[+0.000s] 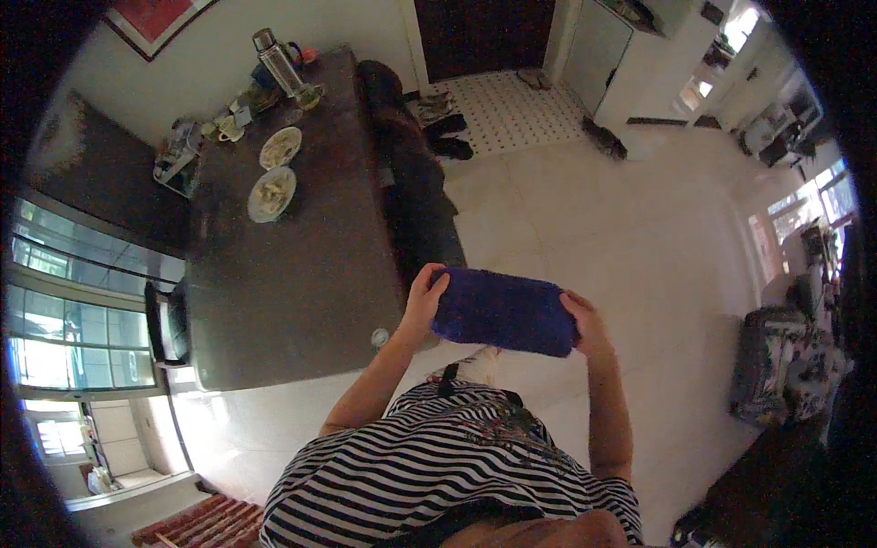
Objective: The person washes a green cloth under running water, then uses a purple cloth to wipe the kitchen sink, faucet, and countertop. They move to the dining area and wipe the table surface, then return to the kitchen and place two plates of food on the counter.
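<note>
A dark blue folded cloth [505, 312] is held flat in front of my body, stretched between both hands. My left hand [429, 291] pinches its left end, thumb on top. At the opposite end, my right hand [582, 316] grips the edge with the fingers partly hidden behind it. The cloth hangs in the air just right of the corner of a dark dining table [294, 294]. Close to my left forearm, a small round whitish object [379, 337] lies near that table corner.
Two plates of food, one nearer [272, 194] and one farther [281, 148], stand on the table. Behind them are a steel thermos [277, 63] and a glass teapot [310, 97]. Dark seating [411, 185] lines the table's right side. Shoes [449, 137] lie by the patterned doormat [510, 113].
</note>
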The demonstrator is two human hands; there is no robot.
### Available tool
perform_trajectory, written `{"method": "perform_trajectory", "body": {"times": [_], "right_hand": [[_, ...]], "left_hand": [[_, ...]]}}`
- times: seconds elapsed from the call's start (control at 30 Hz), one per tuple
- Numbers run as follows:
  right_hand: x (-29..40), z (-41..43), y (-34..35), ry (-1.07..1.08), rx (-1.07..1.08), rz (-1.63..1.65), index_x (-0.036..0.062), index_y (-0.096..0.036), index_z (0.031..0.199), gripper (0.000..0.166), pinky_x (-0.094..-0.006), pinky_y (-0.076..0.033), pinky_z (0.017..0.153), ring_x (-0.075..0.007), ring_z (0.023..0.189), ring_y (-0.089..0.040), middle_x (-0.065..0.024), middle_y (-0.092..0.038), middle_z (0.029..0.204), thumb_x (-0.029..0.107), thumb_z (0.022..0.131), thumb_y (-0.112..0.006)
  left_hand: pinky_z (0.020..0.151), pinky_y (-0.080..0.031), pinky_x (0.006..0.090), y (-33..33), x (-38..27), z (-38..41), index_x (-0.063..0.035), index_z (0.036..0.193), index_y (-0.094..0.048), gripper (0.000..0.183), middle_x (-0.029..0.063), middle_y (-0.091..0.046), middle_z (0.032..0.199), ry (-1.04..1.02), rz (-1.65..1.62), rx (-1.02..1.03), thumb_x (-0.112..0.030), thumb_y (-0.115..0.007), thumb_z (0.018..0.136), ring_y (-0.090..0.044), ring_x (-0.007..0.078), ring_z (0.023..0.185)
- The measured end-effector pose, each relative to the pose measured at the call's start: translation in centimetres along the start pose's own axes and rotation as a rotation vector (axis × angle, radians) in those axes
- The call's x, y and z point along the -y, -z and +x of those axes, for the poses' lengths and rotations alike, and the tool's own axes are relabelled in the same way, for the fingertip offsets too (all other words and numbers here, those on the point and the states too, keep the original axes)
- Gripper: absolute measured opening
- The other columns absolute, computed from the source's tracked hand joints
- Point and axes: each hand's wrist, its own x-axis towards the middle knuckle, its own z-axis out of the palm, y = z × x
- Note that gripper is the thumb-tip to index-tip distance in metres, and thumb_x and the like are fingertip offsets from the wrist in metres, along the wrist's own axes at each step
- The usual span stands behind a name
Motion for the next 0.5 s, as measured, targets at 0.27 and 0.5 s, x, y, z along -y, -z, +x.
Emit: {"method": "perform_trajectory", "body": {"times": [0.27,0.5], "right_hand": [[5.6,15.8,-2.8,0.336,0.118,-0.337,0.0029,-0.047,0.119,0.033,-0.0282,-0.041,0.087,-0.0127,0.099,-0.052,-0.0045,-0.055,0.107,0.022,0.092,-0.045],[15.2,26.9,-4.0,-0.022,0.410,-0.203,0.0060,-0.044,0.126,0.052,-0.0339,-0.039,0.090,-0.0168,0.102,-0.052,-0.0070,-0.051,0.117,0.045,0.092,-0.037]], "left_hand": [[0.068,-0.041,0.0250,-13.9,0.2,13.4,-0.0040,0.109,-0.047,0.032,0.0055,-0.052,0.086,-0.075,-0.010,0.130,-0.010,-0.062,0.081,-0.049,0.0131,0.077],[0.083,-0.042,0.0309,-14.5,-3.1,26.1,-0.0021,0.114,-0.042,0.049,0.0114,-0.050,0.105,-0.191,0.253,-0.042,-0.005,-0.067,0.072,-0.050,0.0215,0.098]]}}
